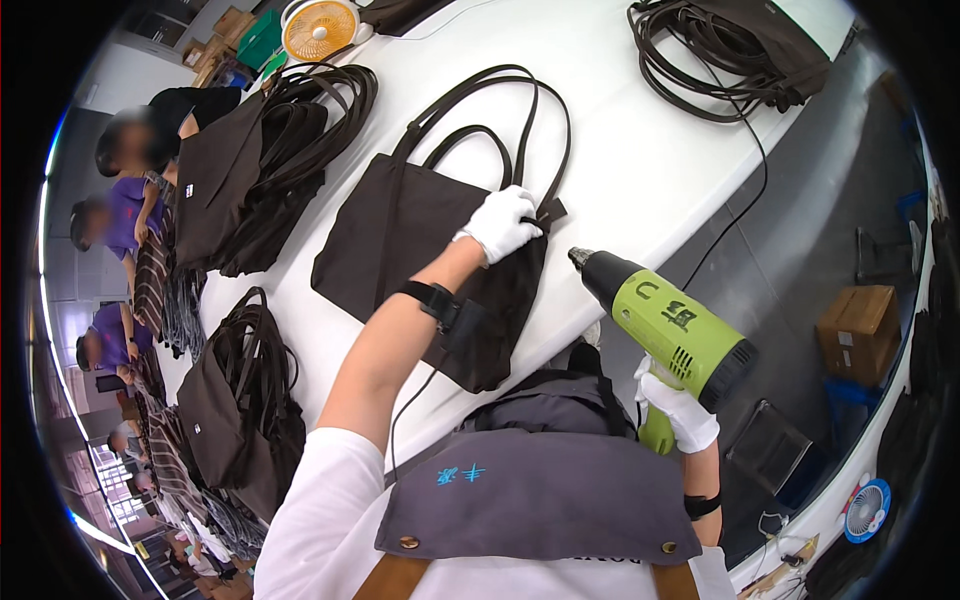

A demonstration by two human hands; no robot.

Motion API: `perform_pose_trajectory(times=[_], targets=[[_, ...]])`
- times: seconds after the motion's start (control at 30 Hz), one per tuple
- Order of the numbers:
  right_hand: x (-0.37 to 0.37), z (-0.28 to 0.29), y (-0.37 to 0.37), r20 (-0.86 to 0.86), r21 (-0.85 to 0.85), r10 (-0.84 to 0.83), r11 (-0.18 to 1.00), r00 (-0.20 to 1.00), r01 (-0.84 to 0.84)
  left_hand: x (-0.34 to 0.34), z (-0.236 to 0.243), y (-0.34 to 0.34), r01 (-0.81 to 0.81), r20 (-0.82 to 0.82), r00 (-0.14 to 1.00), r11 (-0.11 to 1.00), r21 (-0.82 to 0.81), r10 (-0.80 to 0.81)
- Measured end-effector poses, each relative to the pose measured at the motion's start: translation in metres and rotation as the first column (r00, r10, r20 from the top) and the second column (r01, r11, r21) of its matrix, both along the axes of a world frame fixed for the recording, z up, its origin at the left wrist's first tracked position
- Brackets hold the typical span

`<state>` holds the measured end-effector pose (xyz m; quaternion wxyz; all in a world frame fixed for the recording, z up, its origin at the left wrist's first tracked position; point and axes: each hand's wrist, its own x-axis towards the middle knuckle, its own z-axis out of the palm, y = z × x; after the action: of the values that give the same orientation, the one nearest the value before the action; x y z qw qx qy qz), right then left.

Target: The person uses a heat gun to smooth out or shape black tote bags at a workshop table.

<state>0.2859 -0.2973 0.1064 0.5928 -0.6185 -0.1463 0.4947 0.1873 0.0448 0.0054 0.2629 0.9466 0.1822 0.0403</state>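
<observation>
Purple-shirted co-workers point(135, 215): over along the far left, beyond the heaped bags.
Lower stack of totes point(225, 425): dark brown, slumped at the table's left edge, straps looped on top.
Upper stack of totes point(215, 195): the same dark brown, straps spilling to the right.
Orange desk fan point(320, 32): near the table's far end.
Dark brown tote bag point(355, 235): flat on the white table point(650, 170) in front of the wearer, straps stretched away from the body.
Left hand point(503, 228): white-gloved, fingers pinching the bag's upper right edge beside a strap; I can't tell which layers are caught.
Heat gun point(675, 325): green and black, its metal nozzle aimed at that edge, close but apart.
Right hand point(685, 408): gloved too, wrapped around the gun's grip.
Cardboard box point(858, 335): off to the right, past the table.
</observation>
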Motion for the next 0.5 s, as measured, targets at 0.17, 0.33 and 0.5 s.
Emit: perform_pose_trajectory(times=[0.17, 0.33, 0.5], targets=[[0.002, 0.002, 0.002, -0.016, -0.051, 0.02, 0.998, 1.0, -0.021, 0.007, 0.002, 0.022, 0.044, -0.113, 0.992, 0.986, -0.163, -0.063], [0.005, -0.006, 0.014, -0.03, -0.009, 0.091, 0.996, 0.995, -0.092, 0.005, -0.008, 0.028, -0.205, -0.259, 0.965, 0.739, -0.642, 0.043], [0.011, -0.007, 0.022, -0.126, 0.04, 0.028, 0.999, 0.992, -0.023, 0.012, 0.005, 0.018, -0.291, -0.277, 0.951, 0.69, -0.663, 0.135]])
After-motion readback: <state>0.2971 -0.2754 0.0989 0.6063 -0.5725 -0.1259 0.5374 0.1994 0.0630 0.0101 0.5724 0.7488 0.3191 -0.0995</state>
